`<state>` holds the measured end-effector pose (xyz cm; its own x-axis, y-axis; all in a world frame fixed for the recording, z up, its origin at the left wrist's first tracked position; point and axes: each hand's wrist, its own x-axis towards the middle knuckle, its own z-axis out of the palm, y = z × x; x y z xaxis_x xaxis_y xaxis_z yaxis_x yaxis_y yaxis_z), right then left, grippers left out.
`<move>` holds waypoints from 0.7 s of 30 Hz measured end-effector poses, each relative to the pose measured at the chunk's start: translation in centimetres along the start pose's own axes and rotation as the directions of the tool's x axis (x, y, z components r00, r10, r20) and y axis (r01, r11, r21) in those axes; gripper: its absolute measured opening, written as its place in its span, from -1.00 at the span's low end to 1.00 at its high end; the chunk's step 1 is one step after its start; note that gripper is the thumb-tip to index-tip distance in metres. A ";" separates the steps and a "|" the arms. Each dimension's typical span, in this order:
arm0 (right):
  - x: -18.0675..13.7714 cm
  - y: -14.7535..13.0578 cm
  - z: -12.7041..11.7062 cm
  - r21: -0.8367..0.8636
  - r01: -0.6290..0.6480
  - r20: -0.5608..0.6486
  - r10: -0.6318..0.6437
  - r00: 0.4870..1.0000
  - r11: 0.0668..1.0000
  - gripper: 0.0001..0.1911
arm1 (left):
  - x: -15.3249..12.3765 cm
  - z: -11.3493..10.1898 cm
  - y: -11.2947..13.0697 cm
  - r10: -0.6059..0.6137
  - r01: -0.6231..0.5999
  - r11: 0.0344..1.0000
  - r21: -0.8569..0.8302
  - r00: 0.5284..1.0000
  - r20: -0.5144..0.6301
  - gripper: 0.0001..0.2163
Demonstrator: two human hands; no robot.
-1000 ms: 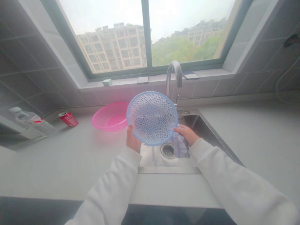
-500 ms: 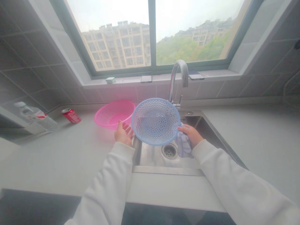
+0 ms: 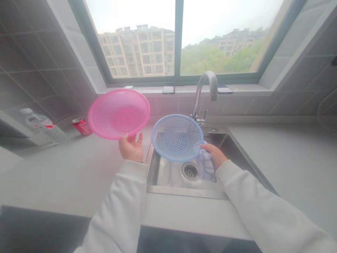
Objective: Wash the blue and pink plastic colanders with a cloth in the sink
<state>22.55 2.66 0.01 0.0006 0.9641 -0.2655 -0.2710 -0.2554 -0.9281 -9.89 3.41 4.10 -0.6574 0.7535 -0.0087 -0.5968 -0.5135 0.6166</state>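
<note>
Left hand (image 3: 131,148) raised, fingers spread, holding the rim of a pink plastic basket (image 3: 119,114), bowl tilted toward camera. Right hand (image 3: 214,155) grips a blue plastic basket (image 3: 177,138) and a cloth (image 3: 206,166) above the steel sink (image 3: 163,175). Chrome faucet (image 3: 210,79) just beyond the blue basket. Red can (image 3: 81,126) and water bottle (image 3: 42,127) left of left hand; labels unreadable.
</note>
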 end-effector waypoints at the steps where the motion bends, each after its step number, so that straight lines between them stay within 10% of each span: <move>1: 0.0 0.1 0.5 0.005 -0.032 0.004 0.032 0.999 0.999 -0.82 | -0.6 0.4 0.3 0.014 -0.011 0.999 -0.049 0.999 0.044 -0.87; 15: 5.3 0.6 15.1 0.088 -0.153 0.215 0.131 0.968 0.984 -0.78 | -5.8 2.5 0.9 -0.159 0.214 0.963 -0.166 0.943 0.292 -0.87; 21: 4.0 1.0 11.7 0.030 -0.080 0.176 0.073 0.982 0.996 -0.78 | -6.4 2.3 -0.3 -0.264 0.296 0.948 -0.117 0.937 0.230 -0.83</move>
<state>10.99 7.10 1.08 -0.1891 0.9405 -0.2825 -0.2988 -0.3291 -0.8958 -4.50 -0.32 5.78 -0.3526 0.9357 0.0100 -0.8143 -0.3121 0.4894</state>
